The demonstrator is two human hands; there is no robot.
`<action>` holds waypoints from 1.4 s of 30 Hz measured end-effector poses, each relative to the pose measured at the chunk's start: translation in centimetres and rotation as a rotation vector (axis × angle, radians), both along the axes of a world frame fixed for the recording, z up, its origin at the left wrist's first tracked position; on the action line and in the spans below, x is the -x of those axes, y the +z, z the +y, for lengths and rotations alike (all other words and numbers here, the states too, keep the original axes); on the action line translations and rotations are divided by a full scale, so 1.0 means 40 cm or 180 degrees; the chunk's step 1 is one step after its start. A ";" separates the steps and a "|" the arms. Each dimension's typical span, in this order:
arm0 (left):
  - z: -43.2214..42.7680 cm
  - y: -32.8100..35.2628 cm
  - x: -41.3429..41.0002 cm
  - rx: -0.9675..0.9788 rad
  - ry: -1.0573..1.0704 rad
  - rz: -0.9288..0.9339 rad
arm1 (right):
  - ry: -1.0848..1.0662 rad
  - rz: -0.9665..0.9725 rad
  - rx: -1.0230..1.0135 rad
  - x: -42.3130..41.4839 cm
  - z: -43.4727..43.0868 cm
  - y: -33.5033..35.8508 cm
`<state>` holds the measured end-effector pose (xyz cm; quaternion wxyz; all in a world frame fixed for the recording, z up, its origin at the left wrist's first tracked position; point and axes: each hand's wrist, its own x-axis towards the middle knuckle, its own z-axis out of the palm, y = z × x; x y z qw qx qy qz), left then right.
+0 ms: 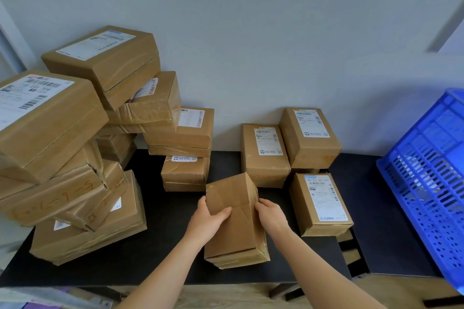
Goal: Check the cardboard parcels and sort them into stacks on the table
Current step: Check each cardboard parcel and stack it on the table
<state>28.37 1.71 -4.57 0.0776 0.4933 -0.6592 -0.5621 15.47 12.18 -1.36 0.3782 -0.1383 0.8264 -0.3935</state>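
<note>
A taped cardboard parcel [234,228] with no label showing sits in the middle of the black table [163,208], held from both sides. My left hand [208,216] grips its left edge and my right hand [270,213] its right edge. It seems to rest on a second parcel [238,259] underneath. Labelled parcels lie to the right: one [320,204] near the front, two [265,155] [310,138] against the wall. A small stack [184,173] stands just behind the held parcel.
A tall leaning pile of larger parcels [75,133] fills the left side of the table. A blue plastic crate [431,183] stands at the right edge. A gap [349,253] splits the table near the front right. A pale wall runs behind.
</note>
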 end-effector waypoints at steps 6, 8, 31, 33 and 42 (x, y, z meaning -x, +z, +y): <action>0.013 0.008 -0.004 0.0235 -0.0156 -0.0199 | -0.0067 -0.0379 -0.0092 -0.003 0.001 -0.014; 0.008 -0.009 0.025 0.0260 -0.0042 -0.0386 | 0.0110 -0.0454 -0.0189 0.028 -0.020 -0.048; 0.014 -0.019 0.063 -0.0421 0.0536 -0.0160 | 0.0501 0.0067 -0.0256 0.035 -0.048 -0.078; 0.014 -0.018 0.066 -0.0420 0.0552 -0.0204 | 0.0515 0.0120 -0.0298 0.034 -0.049 -0.076; 0.013 -0.010 0.053 -0.0666 0.0735 -0.0146 | 0.0469 0.0044 -0.0277 0.027 -0.039 -0.067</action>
